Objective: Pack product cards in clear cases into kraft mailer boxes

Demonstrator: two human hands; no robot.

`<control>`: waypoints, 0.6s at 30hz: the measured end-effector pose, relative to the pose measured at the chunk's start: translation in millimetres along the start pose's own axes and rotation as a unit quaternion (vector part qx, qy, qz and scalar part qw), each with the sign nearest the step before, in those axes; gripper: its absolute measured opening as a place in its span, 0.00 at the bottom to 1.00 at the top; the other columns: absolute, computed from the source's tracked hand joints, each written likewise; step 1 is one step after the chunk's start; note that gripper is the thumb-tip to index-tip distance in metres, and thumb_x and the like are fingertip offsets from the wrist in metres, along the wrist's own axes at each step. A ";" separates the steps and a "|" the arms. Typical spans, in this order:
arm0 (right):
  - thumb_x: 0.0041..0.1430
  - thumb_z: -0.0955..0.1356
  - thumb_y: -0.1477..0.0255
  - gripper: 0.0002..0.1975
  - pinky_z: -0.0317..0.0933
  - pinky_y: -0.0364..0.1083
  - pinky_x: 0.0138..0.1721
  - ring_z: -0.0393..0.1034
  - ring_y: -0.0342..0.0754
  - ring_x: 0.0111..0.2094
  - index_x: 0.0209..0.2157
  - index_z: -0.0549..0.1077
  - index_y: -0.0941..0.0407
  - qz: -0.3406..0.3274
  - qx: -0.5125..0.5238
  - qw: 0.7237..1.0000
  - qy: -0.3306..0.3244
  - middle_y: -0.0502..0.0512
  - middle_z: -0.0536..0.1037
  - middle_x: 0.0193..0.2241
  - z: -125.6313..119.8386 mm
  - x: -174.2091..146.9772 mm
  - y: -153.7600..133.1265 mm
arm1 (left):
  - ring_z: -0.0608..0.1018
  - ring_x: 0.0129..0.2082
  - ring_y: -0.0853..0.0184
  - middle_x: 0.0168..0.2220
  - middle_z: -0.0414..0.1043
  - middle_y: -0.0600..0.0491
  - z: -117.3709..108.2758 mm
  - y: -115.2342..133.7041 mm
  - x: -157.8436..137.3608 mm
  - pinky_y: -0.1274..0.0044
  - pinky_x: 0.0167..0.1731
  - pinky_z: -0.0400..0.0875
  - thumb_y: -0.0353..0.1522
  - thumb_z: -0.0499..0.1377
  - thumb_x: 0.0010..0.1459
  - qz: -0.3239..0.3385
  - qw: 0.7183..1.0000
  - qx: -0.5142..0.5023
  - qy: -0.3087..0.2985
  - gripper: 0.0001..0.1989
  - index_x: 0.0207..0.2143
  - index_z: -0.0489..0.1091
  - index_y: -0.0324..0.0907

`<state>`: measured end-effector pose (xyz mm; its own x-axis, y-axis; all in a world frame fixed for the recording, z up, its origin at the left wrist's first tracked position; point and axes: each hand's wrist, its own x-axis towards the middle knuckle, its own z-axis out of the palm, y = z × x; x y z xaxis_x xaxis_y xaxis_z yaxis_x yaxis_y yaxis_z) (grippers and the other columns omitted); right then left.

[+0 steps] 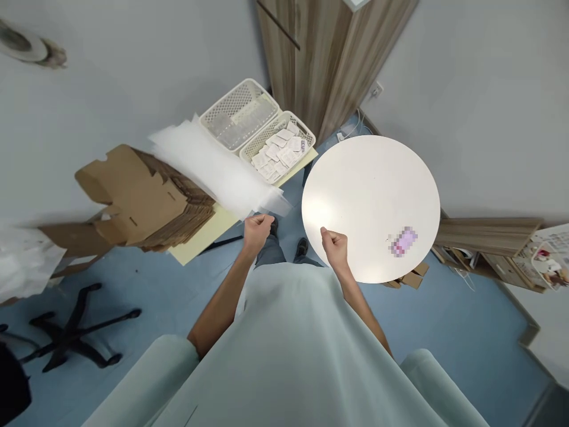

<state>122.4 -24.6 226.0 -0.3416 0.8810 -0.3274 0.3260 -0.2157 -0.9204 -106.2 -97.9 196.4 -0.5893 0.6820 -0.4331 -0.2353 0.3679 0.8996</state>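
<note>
My left hand (258, 232) is closed in a loose fist, with nothing visible in it. It is in front of the near end of a stack of thin white translucent sheets (213, 166); whether it touches them I cannot tell. My right hand (336, 248), also curled into a fist with the thumb on top, is held over the left edge of a round white table (373, 184). No object shows in its fingers. On the table's right side lies a small pink and purple item (403, 242), blurred by pixelation.
Left of the sheets is a stack of flat brown cardboard boxes (146, 201) on a pale yellow board (195, 243). Behind are a white basket of small white packets (280, 151) and another basket (240, 112). A wheeled chair base (73, 332) stands lower left; a wooden cabinet (320, 59) is behind.
</note>
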 end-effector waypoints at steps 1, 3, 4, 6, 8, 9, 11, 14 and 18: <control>0.70 0.67 0.39 0.40 0.44 0.48 0.26 0.40 0.42 0.24 0.22 0.43 0.49 0.003 -0.001 1.000 0.018 0.45 0.45 0.19 4.1 2.8 -3.5 | 0.47 0.21 0.74 0.20 0.40 0.60 -2.0 1.7 19.2 0.76 0.21 0.42 0.39 0.63 0.49 0.003 1.000 0.013 -0.009 0.25 0.18 0.45 0.47; 0.70 0.67 0.40 0.39 0.43 0.48 0.25 0.39 0.42 0.24 0.22 0.42 0.49 0.011 -0.001 0.998 0.057 0.45 0.44 0.20 13.3 8.0 -11.7 | 0.47 0.23 0.73 0.21 0.39 0.60 -5.6 6.9 58.3 0.75 0.22 0.42 0.38 0.61 0.49 0.016 0.999 0.038 -0.027 0.23 0.19 0.45 0.47; 0.70 0.67 0.41 0.39 0.43 0.48 0.25 0.39 0.42 0.24 0.22 0.42 0.49 0.015 0.002 0.997 0.077 0.45 0.44 0.20 18.5 10.3 -16.4 | 0.47 0.23 0.73 0.21 0.39 0.59 -7.2 10.4 77.8 0.75 0.23 0.42 0.38 0.60 0.49 0.027 0.998 0.053 -0.035 0.22 0.20 0.45 0.47; 0.70 0.68 0.42 0.39 0.41 0.48 0.26 0.39 0.42 0.24 0.22 0.42 0.49 0.023 0.012 0.993 0.119 0.44 0.44 0.20 29.6 14.2 -25.9 | 0.49 0.24 0.72 0.22 0.40 0.59 -9.4 18.3 116.5 0.75 0.24 0.44 0.37 0.60 0.51 0.052 0.993 0.092 -0.045 0.22 0.21 0.44 0.48; 0.70 0.69 0.43 0.39 0.40 0.48 0.26 0.39 0.41 0.24 0.22 0.43 0.49 0.028 0.020 0.987 0.158 0.44 0.44 0.20 41.1 17.6 -34.0 | 0.53 0.24 0.71 0.21 0.40 0.59 -9.5 26.1 155.1 0.75 0.25 0.49 0.36 0.59 0.53 0.071 0.984 0.156 -0.055 0.22 0.21 0.44 0.48; 0.70 0.69 0.43 0.38 0.39 0.48 0.26 0.39 0.41 0.23 0.22 0.43 0.49 0.032 0.022 0.984 0.175 0.43 0.45 0.20 47.0 19.1 -36.9 | 0.57 0.25 0.70 0.21 0.42 0.59 -8.5 29.5 174.3 0.76 0.27 0.53 0.35 0.59 0.55 0.075 0.975 0.198 -0.065 0.22 0.21 0.45 0.48; 0.70 0.69 0.44 0.38 0.39 0.48 0.26 0.39 0.41 0.23 0.22 0.43 0.48 0.043 0.025 0.977 0.207 0.43 0.45 0.20 58.5 21.5 -40.0 | 0.69 0.29 0.66 0.21 0.56 0.57 -3.8 34.0 211.6 0.77 0.33 0.65 0.35 0.59 0.60 0.066 0.950 0.293 -0.084 0.18 0.21 0.55 0.48; 0.71 0.69 0.47 0.36 0.38 0.48 0.26 0.40 0.41 0.23 0.23 0.44 0.48 0.063 0.030 0.964 0.255 0.42 0.46 0.19 75.4 22.7 -38.9 | 0.83 0.44 0.55 0.34 0.81 0.49 8.4 33.6 260.3 0.73 0.48 0.74 0.37 0.62 0.65 0.047 0.900 0.415 -0.123 0.08 0.33 0.75 0.45; 0.71 0.70 0.47 0.36 0.39 0.47 0.26 0.40 0.41 0.23 0.23 0.44 0.48 0.091 0.038 0.946 0.309 0.42 0.46 0.19 94.9 17.8 -35.8 | 0.84 0.58 0.46 0.51 0.86 0.38 26.4 23.3 301.4 0.67 0.57 0.75 0.42 0.62 0.71 0.052 0.842 0.509 -0.171 0.18 0.55 0.80 0.40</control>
<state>21.0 -41.1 232.8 0.3021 0.8996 -0.3153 0.2584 -0.3956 -0.8813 -268.9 132.9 85.4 -0.2672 0.8225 -0.5020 0.6908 0.5267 0.4953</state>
